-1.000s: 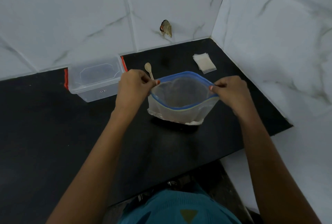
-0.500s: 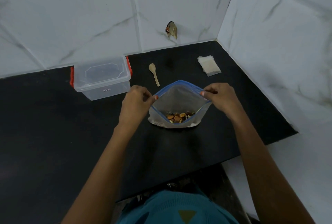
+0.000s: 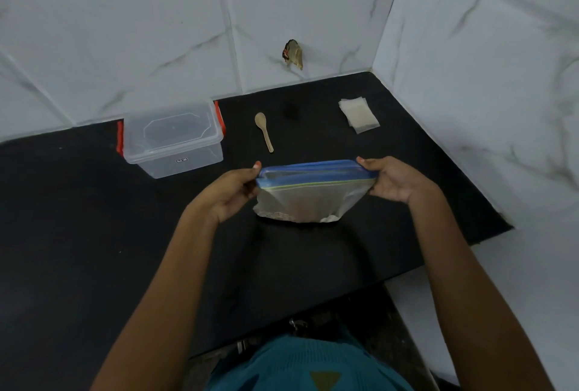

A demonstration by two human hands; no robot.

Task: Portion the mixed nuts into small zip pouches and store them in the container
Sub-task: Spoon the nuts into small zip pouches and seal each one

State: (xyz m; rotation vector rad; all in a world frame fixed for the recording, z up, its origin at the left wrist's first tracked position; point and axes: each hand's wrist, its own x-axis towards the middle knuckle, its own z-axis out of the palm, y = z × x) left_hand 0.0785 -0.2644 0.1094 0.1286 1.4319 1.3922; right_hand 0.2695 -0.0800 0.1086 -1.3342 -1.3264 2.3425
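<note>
My left hand point(image 3: 230, 193) and right hand point(image 3: 396, 182) each pinch one end of the zip bag point(image 3: 310, 199), its blue top stretched flat between them. Beyond lie a wooden spoon point(image 3: 264, 130), a lidded clear container point(image 3: 172, 140) and small pouches point(image 3: 358, 114).

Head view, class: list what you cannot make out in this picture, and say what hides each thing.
The nuts in the zip bag: head view, cloudy film leaves only a brown blur.
The fingers of the left hand and right hand pinching the bag's ends: head view, partly hidden behind the bag.
The sticker on the container: head view, too small to read.
The pouches: head view, overlapping, number unclear.
</note>
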